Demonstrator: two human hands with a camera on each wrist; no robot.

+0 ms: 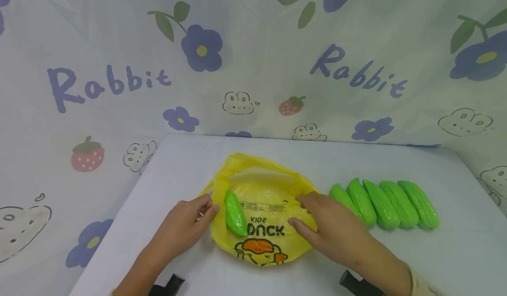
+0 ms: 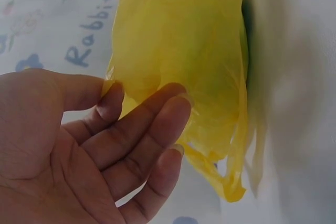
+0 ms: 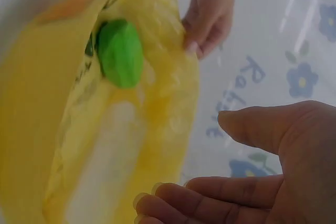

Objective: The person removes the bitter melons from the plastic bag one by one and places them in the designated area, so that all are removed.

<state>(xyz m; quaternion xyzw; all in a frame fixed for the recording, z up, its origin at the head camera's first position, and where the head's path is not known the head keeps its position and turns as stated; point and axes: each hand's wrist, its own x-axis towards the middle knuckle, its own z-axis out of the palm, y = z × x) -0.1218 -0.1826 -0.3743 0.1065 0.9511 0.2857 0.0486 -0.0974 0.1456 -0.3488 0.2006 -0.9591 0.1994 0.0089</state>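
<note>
A yellow plastic bag (image 1: 269, 195) printed with DUCK lettering and a cartoon duck lies with its mouth spread wide. Inside, toward its left side, is a glossy green banana-shaped piece (image 1: 236, 214), which also shows in the right wrist view as a green lump (image 3: 122, 53). My left hand (image 1: 186, 221) pinches the left rim of the bag between thumb and forefinger, its other fingers loosely bent against the thin plastic (image 2: 178, 35). At the bag's right side, my right hand (image 1: 336, 225) is held with thumb and fingers spread apart, nothing between them.
Several more green banana-shaped pieces (image 1: 382, 206) lie side by side in a row to the right of the bag, close by my right hand. The white table (image 1: 467, 252) meets a printed Rabbit backdrop (image 1: 257, 58) at its far edge.
</note>
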